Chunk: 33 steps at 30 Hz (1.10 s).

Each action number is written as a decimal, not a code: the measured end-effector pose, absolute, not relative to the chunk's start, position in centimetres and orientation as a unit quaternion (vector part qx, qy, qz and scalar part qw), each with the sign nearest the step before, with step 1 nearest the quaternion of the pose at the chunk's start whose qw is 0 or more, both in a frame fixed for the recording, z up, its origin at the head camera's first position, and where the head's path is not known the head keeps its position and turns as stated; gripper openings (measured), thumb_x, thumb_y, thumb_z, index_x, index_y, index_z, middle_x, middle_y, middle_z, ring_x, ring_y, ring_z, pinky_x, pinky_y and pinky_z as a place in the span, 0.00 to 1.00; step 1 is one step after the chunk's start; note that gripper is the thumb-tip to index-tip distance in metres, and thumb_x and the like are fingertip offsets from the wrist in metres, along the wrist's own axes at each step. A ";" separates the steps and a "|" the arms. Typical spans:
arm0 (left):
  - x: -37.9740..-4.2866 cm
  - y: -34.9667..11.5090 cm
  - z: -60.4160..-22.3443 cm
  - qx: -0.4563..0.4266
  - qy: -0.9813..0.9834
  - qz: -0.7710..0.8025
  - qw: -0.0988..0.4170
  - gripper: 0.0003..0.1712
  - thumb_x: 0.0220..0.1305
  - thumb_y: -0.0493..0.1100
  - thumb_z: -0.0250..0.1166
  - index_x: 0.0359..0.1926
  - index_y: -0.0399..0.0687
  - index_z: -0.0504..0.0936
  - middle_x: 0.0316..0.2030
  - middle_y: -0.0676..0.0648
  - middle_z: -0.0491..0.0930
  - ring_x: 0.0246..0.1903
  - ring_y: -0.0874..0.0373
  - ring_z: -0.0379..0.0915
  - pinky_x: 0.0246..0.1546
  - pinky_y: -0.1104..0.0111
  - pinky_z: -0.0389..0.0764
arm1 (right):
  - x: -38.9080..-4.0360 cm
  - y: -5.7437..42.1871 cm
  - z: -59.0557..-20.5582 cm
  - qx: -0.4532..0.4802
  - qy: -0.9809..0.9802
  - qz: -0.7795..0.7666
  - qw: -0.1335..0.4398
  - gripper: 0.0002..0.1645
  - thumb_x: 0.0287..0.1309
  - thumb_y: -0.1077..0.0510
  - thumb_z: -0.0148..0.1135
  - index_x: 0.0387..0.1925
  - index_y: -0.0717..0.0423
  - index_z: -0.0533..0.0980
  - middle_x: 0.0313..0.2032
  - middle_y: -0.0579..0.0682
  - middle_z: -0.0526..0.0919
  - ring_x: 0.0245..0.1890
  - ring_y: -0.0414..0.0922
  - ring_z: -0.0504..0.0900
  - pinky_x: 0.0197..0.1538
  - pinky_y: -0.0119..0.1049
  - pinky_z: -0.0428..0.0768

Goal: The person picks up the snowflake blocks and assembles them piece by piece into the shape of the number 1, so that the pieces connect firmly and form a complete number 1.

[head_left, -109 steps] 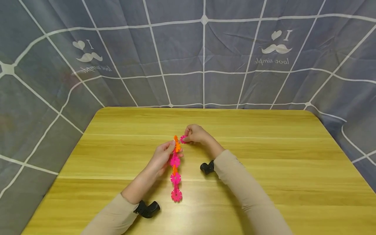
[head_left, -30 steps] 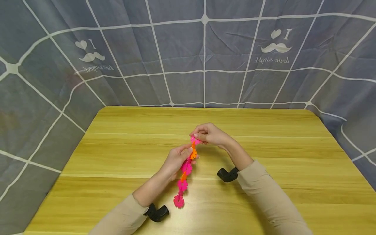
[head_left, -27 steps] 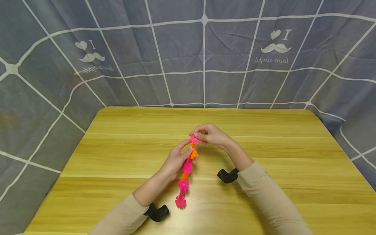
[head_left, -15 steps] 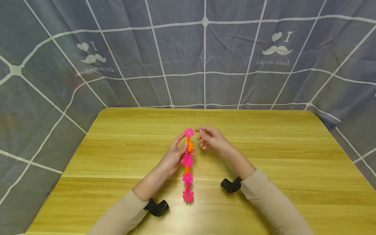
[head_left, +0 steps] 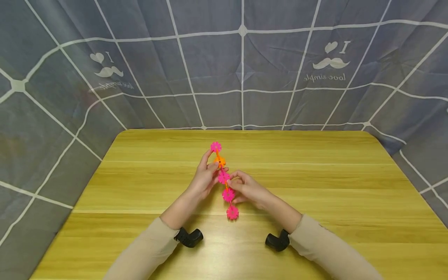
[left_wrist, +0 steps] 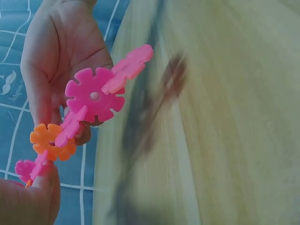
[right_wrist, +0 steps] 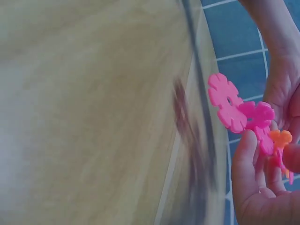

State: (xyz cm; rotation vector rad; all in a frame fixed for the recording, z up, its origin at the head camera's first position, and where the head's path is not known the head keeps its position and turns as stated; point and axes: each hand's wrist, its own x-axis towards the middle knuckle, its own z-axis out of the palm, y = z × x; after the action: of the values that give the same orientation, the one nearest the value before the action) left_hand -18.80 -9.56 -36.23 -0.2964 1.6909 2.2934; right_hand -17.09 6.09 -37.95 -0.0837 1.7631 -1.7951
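Pink and orange notched snowflake discs are slotted together into a chain [head_left: 228, 194], lifted above the table. My left hand [head_left: 203, 179] pinches the upper part by an orange disc [head_left: 219, 161], and a pink disc [head_left: 216, 147] tops the chain. Lower down, my right hand [head_left: 249, 190] holds the chain's middle between thumb and fingers. The lowest pink disc [head_left: 232, 212] hangs free below both hands. In the left wrist view, pink discs [left_wrist: 95, 96] stand out in front of the right palm. The right wrist view shows the chain's pink end [right_wrist: 227, 102] beside the right fingers, partly hiding the joints.
A light wood-grain table [head_left: 332, 186] spreads under the hands. Behind and around it hangs a grey-blue curtain [head_left: 273, 66] with white lines. Black curved wrist mounts [head_left: 189, 237] sit at both cuffs. The chain's shadow falls on the table.
The right hand first brought a pink disc to the chain's top, then let go of it and moved down to the chain's middle. The chain has risen and now leans left at the top.
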 end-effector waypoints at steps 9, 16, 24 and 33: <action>-20.9 -10.3 -36.9 -0.080 0.638 0.759 0.102 0.29 0.68 0.30 0.49 0.68 0.50 0.60 0.34 0.47 0.75 0.34 0.58 0.77 0.27 0.77 0.76 | -18.6 4.6 -38.9 0.013 0.654 -0.699 0.288 0.06 0.69 0.60 0.47 0.43 0.58 0.64 0.23 0.48 0.72 0.22 0.42 0.76 0.26 0.33 0.81; -22.9 -11.8 -38.0 -0.054 0.686 0.715 0.122 0.27 0.66 0.30 0.53 0.65 0.44 0.65 0.31 0.49 0.75 0.28 0.62 0.77 0.30 0.72 0.79 | -19.2 3.4 -39.5 0.054 0.645 -0.707 0.284 0.04 0.68 0.60 0.47 0.41 0.57 0.65 0.24 0.49 0.68 0.19 0.41 0.73 0.26 0.33 0.81; -24.7 -12.7 -38.6 -0.051 0.709 0.688 0.143 0.27 0.63 0.27 0.56 0.63 0.39 0.66 0.28 0.48 0.74 0.25 0.64 0.76 0.31 0.74 0.79 | -19.9 2.1 -40.2 0.077 0.640 -0.720 0.257 0.04 0.67 0.63 0.49 0.41 0.60 0.66 0.23 0.50 0.69 0.18 0.41 0.71 0.25 0.32 0.81; -25.6 -12.4 -38.7 -0.064 0.726 0.670 0.137 0.24 0.63 0.27 0.55 0.61 0.37 0.69 0.30 0.46 0.72 0.25 0.64 0.72 0.30 0.78 0.76 | -20.5 1.1 -40.1 0.110 0.641 -0.723 0.233 0.03 0.65 0.65 0.51 0.39 0.62 0.68 0.23 0.50 0.71 0.16 0.41 0.73 0.23 0.30 0.80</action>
State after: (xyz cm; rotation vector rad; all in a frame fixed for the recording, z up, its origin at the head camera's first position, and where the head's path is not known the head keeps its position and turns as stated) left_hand -25.59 -12.38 -38.71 -0.1860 2.1022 1.9395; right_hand -20.48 1.13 -40.09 0.3011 1.7621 -1.9852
